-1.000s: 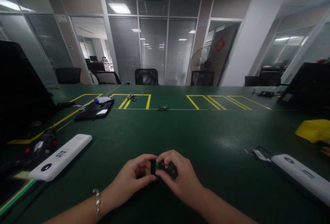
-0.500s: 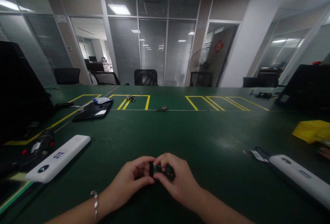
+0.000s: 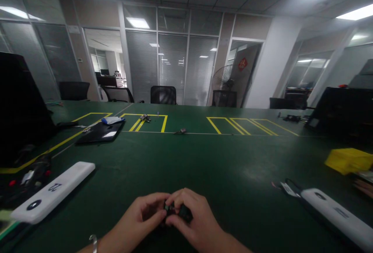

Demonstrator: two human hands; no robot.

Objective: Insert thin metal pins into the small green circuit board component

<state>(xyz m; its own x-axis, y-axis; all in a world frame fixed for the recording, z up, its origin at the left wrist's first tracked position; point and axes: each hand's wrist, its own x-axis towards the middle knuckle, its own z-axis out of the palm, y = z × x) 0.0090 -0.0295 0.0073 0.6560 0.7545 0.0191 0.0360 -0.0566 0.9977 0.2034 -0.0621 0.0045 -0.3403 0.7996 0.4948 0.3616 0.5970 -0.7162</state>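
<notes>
I look out over a dim office, with a glass partition (image 3: 171,70) backed by blinds and a row of chairs, among them a black mesh chair (image 3: 163,95), beyond a dark green worktop (image 3: 221,159). Yellow tape (image 3: 164,124) marks out rectangles near the far side, and a few small metal parts (image 3: 145,118) lie across one of them.

At the near edge of my view, low and about the middle, I see a small dark component (image 3: 185,213) just above the worktop, between the two hands. It is compact and nearly black, with a small greenish patch at its left end; the fingers cover much of it, and I can't make out finer detail or markings. The left hand (image 3: 142,215) pinches the left end between thumb and fingertips. The right hand (image 3: 199,216) curls round the other end, its thumb on the near side and its fingertips meeting those of the left hand.

Well apart from them, a white bar marked 22 (image 3: 65,187) lies to the left, and a second white bar (image 3: 329,210) to the right, near a yellow box (image 3: 348,160).
</notes>
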